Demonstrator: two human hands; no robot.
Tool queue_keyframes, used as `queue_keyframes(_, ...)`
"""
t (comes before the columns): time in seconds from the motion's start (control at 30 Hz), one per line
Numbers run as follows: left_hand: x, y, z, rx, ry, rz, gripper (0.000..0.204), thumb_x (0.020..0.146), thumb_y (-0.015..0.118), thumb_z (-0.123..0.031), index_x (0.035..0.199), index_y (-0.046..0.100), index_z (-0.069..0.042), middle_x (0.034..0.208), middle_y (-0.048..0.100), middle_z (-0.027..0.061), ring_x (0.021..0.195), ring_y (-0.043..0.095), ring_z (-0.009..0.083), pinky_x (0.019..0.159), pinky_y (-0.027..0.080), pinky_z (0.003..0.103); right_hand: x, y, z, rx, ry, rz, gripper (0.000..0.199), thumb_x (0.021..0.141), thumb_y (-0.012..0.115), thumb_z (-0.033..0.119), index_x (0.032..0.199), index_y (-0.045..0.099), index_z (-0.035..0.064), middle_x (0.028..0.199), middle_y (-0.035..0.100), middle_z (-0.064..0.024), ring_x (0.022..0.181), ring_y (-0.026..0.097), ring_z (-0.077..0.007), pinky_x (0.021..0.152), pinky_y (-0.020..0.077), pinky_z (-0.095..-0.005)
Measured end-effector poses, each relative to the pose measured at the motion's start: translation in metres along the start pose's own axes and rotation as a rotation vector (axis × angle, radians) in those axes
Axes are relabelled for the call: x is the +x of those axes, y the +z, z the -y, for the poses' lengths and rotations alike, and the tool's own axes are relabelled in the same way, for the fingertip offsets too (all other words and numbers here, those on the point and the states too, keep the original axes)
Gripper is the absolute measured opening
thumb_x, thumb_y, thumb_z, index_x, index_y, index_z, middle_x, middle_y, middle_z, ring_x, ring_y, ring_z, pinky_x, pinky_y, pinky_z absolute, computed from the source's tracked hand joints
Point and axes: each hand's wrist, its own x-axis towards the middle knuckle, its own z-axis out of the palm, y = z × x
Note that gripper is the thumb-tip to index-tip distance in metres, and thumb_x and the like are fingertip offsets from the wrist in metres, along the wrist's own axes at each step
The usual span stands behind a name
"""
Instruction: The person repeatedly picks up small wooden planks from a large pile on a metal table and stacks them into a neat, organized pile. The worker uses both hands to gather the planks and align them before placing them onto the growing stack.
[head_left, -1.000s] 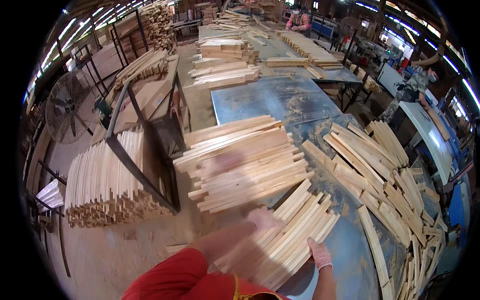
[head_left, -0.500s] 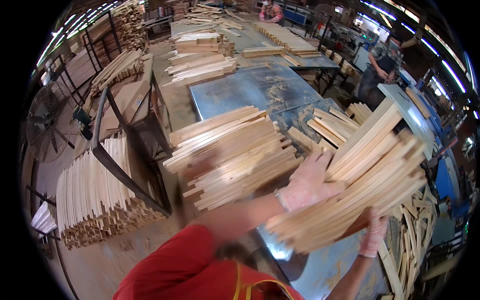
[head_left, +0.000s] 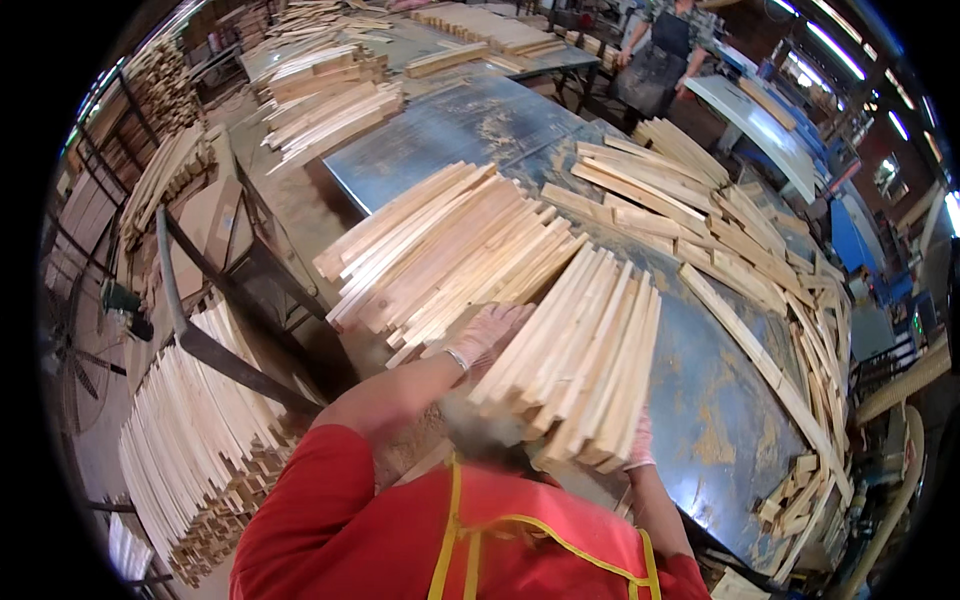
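Both my hands wear pale pinkish work gloves and hold a bundle of light wooden strips (head_left: pixel 575 350) between them at the table's near edge. My left hand (head_left: pixel 490 333) presses on the bundle's left side, its fingers wrapped partly out of sight. On the right side, my right hand (head_left: pixel 640 440) grips low; most of its fingers are hidden by the wood. Directly left of the bundle and beyond my left hand lies a larger stack of similar strips (head_left: pixel 450 250), its ends uneven.
Loose boards (head_left: pixel 690 200) lie scattered across the right of the blue metal table (head_left: pixel 690 370), with sawdust on it. More strips (head_left: pixel 200 440) fill a metal-framed rack (head_left: pixel 240 370) at left. A co-worker in a dark apron (head_left: pixel 655 65) stands at the far right.
The bundle has swung left and nearer with both hands, from over the table's right side to beside the large stack. The view has turned right, showing the scattered boards.
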Motion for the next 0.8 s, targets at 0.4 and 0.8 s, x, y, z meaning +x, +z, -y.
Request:
queue_keyframes(0.4,-0.003,-0.012,0.060,0.250,-0.110,0.021,0.070,0.102,0.062,-0.034,0.164,0.039,-0.011,0.169,0.040,0.0179,0.159,0.033,0.0323,0.130,0.023,0.051,0.051,-0.007,0.000,-0.841,0.279,0.164,0.071,0.092,0.079,0.024,0.151,0.046,0.0016,0.128,0.066,-0.0162,0.096,0.067,-0.0242,0.080,0.0569,-0.0365)
queue_keyframes(0.8,-0.036,-0.094,0.209,-0.217,-0.952,0.018,0.089,0.085,0.080,-0.056,0.147,0.046,-0.003,0.132,0.065,0.0251,0.122,0.064,0.0464,0.107,0.050,0.052,0.098,0.091,-0.007,-0.578,0.509,0.040,0.049,0.083,0.093,0.043,0.079,0.054,0.0133,0.076,0.048,-0.0013,0.065,0.050,-0.0170,0.057,0.0489,-0.0416)
